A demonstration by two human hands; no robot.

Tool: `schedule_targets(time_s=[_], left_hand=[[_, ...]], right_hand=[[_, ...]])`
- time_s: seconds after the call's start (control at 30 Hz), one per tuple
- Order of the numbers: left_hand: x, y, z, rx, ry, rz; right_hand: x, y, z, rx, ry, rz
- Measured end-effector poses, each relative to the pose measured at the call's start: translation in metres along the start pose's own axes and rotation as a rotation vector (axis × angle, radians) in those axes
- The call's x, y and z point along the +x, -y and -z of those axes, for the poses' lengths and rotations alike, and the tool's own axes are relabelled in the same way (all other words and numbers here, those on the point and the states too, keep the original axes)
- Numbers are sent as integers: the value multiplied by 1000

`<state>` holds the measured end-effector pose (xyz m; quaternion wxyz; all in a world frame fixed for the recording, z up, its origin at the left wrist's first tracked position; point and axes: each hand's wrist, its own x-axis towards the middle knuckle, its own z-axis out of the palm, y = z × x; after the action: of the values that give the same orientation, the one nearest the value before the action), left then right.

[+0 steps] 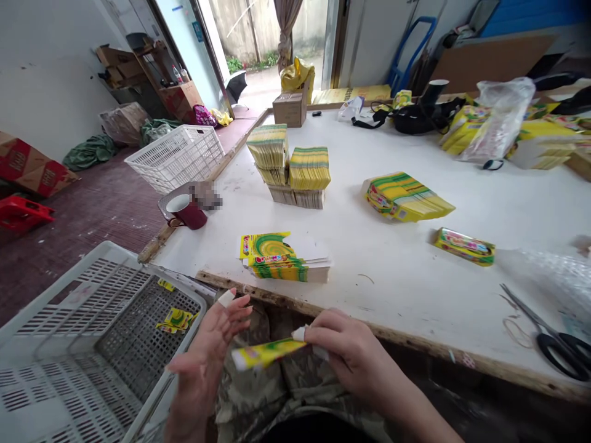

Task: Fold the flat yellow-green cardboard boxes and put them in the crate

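Observation:
My right hand (344, 344) grips a folded yellow and green carton (272, 354) over my lap; the carton is a little blurred, and its far end points left. Left of it, my left hand (215, 332) is open with fingers spread, touching nothing. White tape wraps a finger on each hand. Just beyond my hands, a stack of flat printed cartons (286, 264) lies at the table's near edge. Below and left stands a white plastic crate (106, 258) with a few yellow cartons (175, 320) inside.
Bundled carton stacks (309, 169) stand mid-table, with a fanned pile (406, 197) and a single closed box (464, 246) to the right. Scissors (549, 332) lie at the right edge beside bubble wrap (549, 271). A maroon mug (188, 214) sits at the left edge.

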<state>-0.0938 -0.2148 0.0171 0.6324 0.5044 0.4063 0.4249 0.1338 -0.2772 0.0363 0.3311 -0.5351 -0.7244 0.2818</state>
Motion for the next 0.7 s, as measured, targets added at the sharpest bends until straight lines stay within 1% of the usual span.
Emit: schedule_targets(time_s=[0.07,0.1,0.13,0.17,0.2,0.23,0.3,0.33,0.37,0.4,0.47,0.5,0.53,0.57,0.7], left_hand=[[-2,-6,0,145,231,79],[-4,-8,-5,233,356,129],[-5,-7,-12,309,455,171],[-7,-6,-21,372,511,181],[-8,-4,-29,418,509,166],[-10,-1,-37,468,470,137],[-14,8,-47,599,336,56],[-16,12,-50,677,286,19],[-18,16,-51,749,259,-12],[-20,20,-52,801,253,-42],[-22,25,-53,843,266,-82],[-23,26,-54,844,272,-82],[-23,27,-55,840,273,-80],[-23,27,-56,835,271,-82],[-21,28,-58,821,242,-120]], right_hand=[[0,9,6,-164,69,125],[0,12,7,-205,99,178],[-1,15,6,-219,111,218],[-2,16,4,-211,90,242],[-5,15,2,-183,30,234],[-9,12,-2,-135,-67,185],[-17,4,-9,36,-283,-7],[-21,1,-12,172,-335,-124],[-23,-2,-15,335,-325,-231],[-23,-4,-18,504,-270,-316],[-20,-5,-22,761,-115,-401],[-16,-4,-24,822,-64,-416],[-13,-4,-25,840,-49,-420],[-9,-3,-26,830,-62,-427],[1,-6,-31,795,-141,-484]])
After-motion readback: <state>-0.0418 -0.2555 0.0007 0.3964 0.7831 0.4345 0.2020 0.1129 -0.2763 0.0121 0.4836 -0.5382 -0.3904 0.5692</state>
